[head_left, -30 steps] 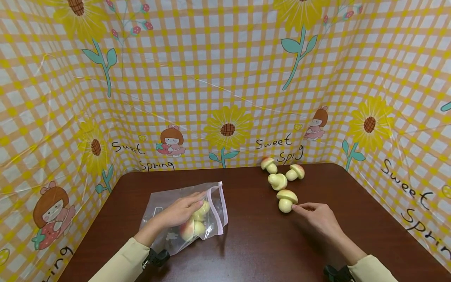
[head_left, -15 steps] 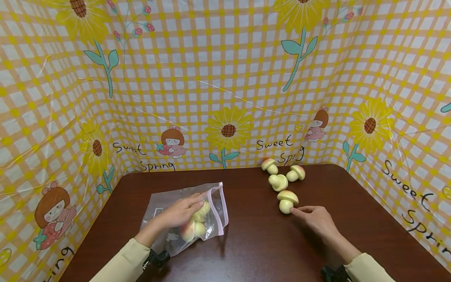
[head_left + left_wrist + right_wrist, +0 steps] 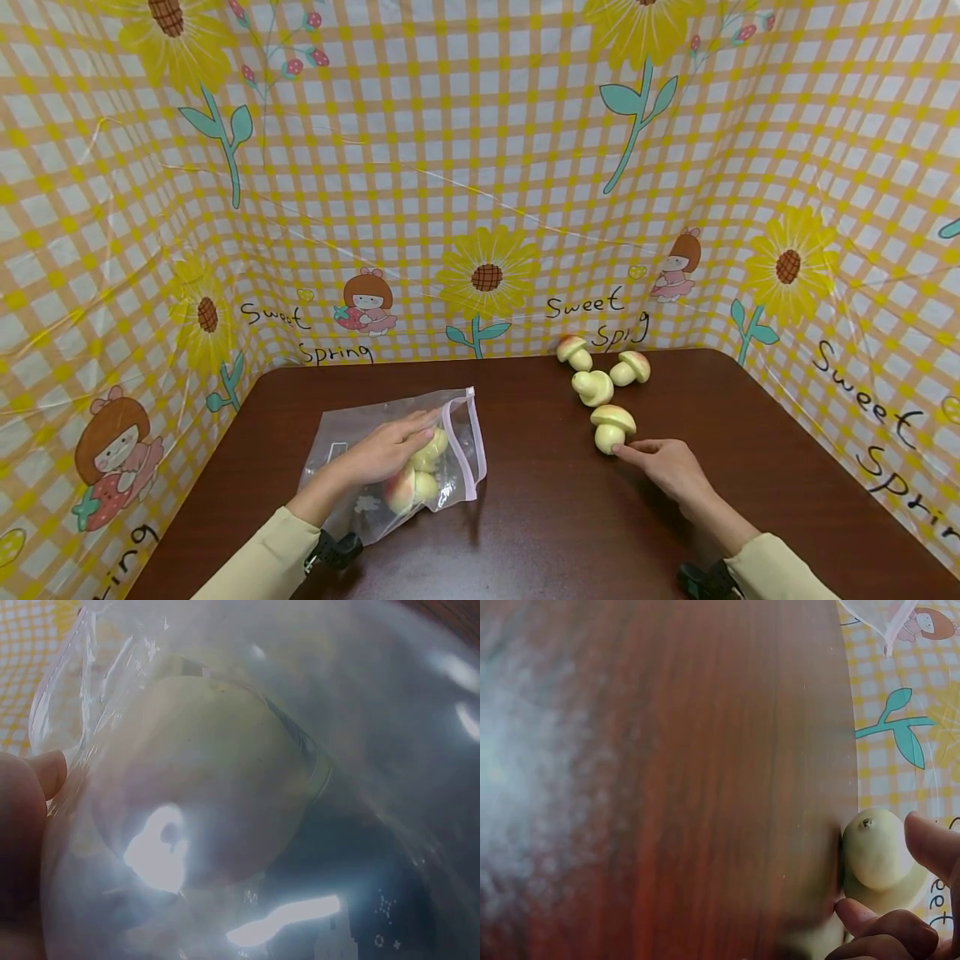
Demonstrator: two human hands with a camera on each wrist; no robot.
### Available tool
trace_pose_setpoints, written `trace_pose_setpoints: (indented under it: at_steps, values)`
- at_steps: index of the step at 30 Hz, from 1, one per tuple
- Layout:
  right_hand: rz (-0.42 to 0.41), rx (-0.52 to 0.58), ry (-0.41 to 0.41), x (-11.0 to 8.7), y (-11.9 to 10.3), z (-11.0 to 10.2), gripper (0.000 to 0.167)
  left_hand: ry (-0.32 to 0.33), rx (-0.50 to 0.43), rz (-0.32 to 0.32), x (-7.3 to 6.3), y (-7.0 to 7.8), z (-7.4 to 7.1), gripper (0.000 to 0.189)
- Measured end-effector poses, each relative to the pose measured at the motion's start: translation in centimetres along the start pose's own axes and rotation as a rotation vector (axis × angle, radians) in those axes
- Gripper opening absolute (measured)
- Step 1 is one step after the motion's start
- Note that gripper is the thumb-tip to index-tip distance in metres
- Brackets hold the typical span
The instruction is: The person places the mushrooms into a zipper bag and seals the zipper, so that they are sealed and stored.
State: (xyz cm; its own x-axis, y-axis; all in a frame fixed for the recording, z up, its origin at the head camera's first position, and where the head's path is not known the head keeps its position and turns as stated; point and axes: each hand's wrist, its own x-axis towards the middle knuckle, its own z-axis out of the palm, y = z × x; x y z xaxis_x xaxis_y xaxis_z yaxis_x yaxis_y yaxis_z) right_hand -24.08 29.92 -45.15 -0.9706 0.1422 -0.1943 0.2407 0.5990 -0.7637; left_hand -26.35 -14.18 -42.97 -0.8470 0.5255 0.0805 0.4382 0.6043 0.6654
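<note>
- The left hand (image 3: 386, 448) is resting on the bag (image 3: 348, 433); its fingers (image 3: 416, 425) are lying rather straight and close together, and they are not clamping anything that I can see.
- The right hand (image 3: 663, 467) is touching the near mushroom (image 3: 611, 421) from its 4 o'clock side. Its fingers (image 3: 930, 840) are standing apart, on two sides of the stem; whether they are already pressing on it, I cannot tell.
- The near mushroom is lying on the bench (image 3: 517, 533). From it, the middle mushroom (image 3: 596, 389) and, farther, the back mushroom (image 3: 573, 352) are lying toward 11 o'clock, and the side mushroom (image 3: 636, 367) between 12 and 1 o'clock.
- The bag is lying well apart, toward 9 o'clock from the near mushroom, and its mouth is facing about 3 o'clock.
- Inside the bag, two mushrooms are showing: the upper one (image 3: 433, 450), partly covered by the left hand, and the lower one (image 3: 399, 490), just beside it toward 7 o'clock.
- In my judgement, the work is standing partway: two mushrooms are already sitting in the bag, four are remaining outside, and the near mushroom is not yet being lifted.
</note>
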Motion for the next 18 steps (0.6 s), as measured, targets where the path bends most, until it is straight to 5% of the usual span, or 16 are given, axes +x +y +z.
trace_pose_setpoints:
  at_steps: [18]
  values:
    - [-0.009, -0.005, -0.017, 0.55, -0.13, 0.48, 0.082, 0.003, -0.008, -0.021, 0.20, -0.20, 0.27, 0.051]
